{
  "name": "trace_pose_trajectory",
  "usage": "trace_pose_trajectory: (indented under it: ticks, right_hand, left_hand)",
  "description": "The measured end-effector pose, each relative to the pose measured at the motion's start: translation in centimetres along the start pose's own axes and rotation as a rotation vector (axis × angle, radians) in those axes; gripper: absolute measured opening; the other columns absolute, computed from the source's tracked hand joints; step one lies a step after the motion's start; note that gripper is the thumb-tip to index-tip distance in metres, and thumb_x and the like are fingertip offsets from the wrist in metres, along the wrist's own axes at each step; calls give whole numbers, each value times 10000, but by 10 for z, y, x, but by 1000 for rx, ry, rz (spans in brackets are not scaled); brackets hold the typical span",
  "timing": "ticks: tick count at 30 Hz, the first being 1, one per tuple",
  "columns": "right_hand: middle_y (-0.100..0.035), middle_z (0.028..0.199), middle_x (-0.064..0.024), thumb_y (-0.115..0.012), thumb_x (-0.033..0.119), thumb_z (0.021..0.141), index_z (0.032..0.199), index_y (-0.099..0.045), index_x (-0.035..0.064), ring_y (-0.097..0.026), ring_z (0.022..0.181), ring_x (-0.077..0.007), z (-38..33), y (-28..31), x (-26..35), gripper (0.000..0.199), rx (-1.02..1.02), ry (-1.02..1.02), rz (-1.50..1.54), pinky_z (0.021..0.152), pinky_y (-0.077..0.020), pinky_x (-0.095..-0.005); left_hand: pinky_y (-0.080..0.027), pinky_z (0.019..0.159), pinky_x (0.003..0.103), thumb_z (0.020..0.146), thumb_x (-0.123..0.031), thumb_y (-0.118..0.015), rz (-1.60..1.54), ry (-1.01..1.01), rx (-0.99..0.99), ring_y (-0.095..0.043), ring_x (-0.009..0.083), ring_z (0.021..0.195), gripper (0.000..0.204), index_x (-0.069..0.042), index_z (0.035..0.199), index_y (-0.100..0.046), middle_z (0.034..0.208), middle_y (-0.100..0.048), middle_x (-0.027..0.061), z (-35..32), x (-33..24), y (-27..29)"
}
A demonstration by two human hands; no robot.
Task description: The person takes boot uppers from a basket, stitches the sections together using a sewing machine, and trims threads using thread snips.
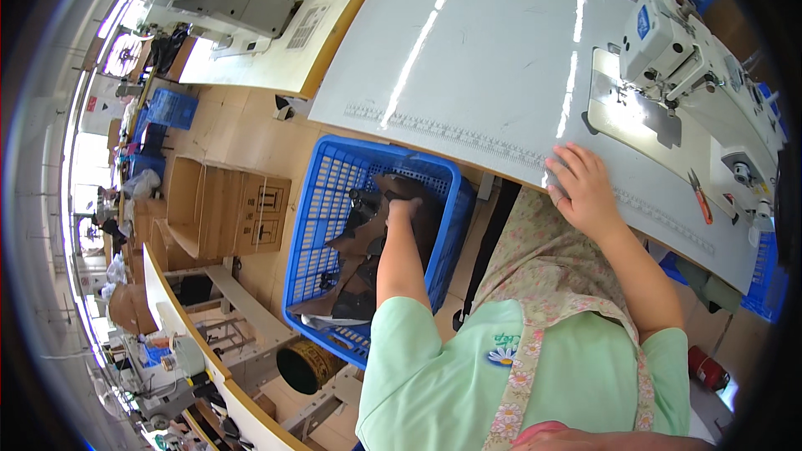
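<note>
The dark leather pieces (368,242) lay heaped in the blue plastic crate (322,200), which stood on the floor just off the near left corner of the worktop (468,50). I saw the left hand (403,210) reaching down into that crate, its fingers curled over the topmost dark piece and apparently closing on it (the grip itself was partly hidden by the piece, so I could not tell how firm it was). The right hand (585,188) lay flat and open on the near edge of the worktop, palm down, holding nothing, just beside the printed ruler strip (468,135) that ran along that edge.

I judged the step in hand to be the picking of one piece from the heap. The next move, as I read it, called for lifting that single piece clear of the others without dragging its neighbours along, then carrying it up over the near edge.

Farther off, toward the right edge, stood the white sewing machine (668,42), with orange-handled snips (700,196) lying near it. A cardboard box (225,209) sat on the floor to the left of the crate.
</note>
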State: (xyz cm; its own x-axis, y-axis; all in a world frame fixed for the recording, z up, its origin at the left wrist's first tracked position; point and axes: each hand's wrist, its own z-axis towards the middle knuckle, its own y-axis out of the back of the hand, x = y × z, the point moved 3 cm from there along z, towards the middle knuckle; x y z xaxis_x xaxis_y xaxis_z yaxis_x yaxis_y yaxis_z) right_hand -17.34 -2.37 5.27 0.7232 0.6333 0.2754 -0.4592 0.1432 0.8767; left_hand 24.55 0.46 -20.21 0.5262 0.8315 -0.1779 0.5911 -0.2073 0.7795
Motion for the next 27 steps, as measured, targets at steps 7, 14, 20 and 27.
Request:
trace_pose_trajectory:
  ticks: [7, 14, 20, 27]
  right_hand:
    - [-545, 1297, -119, -677, 194, 816, 1161, -622, 64, -462, 1251, -335, -2, -2, -11, 372, 12, -42, 8, 1059, -361, -489]
    - [-548, 1297, -115, -674, 191, 817, 1147, -632, 68, -458, 1254, -339, 0, -5, -8, 355, 3, -34, 40, 1052, -354, -492]
    - [-538, 1310, -127, -679, 206, 820, 1165, -628, 59, -458, 1254, -345, -6, -8, -13, 378, -6, -39, 65, 1053, -352, -491]
    - [-340, 1510, -224, -861, 382, 708, 1483, -290, 5, -389, 1376, -314, 7, 1, 47, 1034, 238, -320, 1148, 1117, -338, -439]
  left_hand:
    - [-317, 1096, 472, 786, -742, -560, 571, -100, 40, -586, 288, 1197, 802, -67, 1210, -656, 1264, -630, 143, -51, 19, -17]
    - [-510, 678, 474, 782, -716, -591, 252, -240, -434, -680, 370, 775, 694, -33, 769, -715, 788, -695, 187, -93, 78, 82]
    - [-299, 461, 361, 772, -361, -807, -411, -484, -881, -374, 195, 434, 523, -5, 520, -517, 457, -428, 69, -185, 82, 193]
    - [-415, 587, 331, 744, -297, -823, -608, -1165, -1014, -552, 225, 593, 431, -32, 554, -541, 623, -595, 73, -286, -33, 191]
